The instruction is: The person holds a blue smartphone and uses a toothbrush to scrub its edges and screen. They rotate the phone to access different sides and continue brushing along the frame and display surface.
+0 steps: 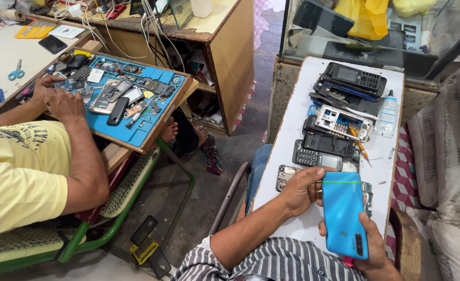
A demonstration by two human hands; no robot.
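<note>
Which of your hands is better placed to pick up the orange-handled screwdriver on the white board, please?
Probably the left hand: it only steadies the upper edge of the blue phone, nearer the screwdriver. The right hand grips the phone from below, carrying it.

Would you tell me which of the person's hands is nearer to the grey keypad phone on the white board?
Left. The left hand lies just below the grey keypad phone, while the right hand grips the blue phone's lower end, farther away.
</note>
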